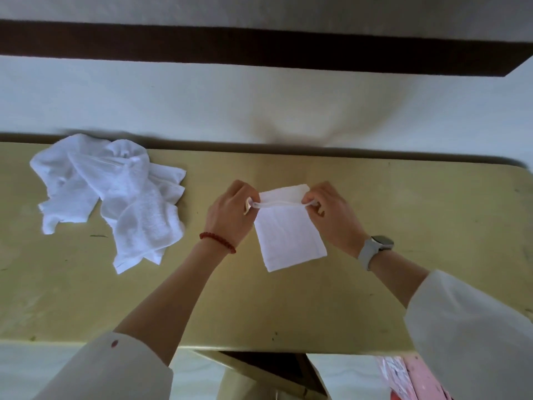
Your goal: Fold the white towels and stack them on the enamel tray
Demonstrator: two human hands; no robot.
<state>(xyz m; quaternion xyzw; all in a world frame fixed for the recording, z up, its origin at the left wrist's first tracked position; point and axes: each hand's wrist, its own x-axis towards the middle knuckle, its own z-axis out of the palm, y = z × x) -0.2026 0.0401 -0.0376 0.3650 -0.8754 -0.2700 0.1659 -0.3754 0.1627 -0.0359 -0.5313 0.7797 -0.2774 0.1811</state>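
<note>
Yellow table [403, 255], both hands' fingers [251, 202] pinching white towel [288, 235]

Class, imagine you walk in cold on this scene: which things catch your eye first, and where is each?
First, the two hands at the table's middle: the left hand and right hand each pinch an end of the folded edge of a small white towel. Next, the crumpled heap of unfolded towels at the far left of the yellowish table. No enamel tray is in view.
</note>
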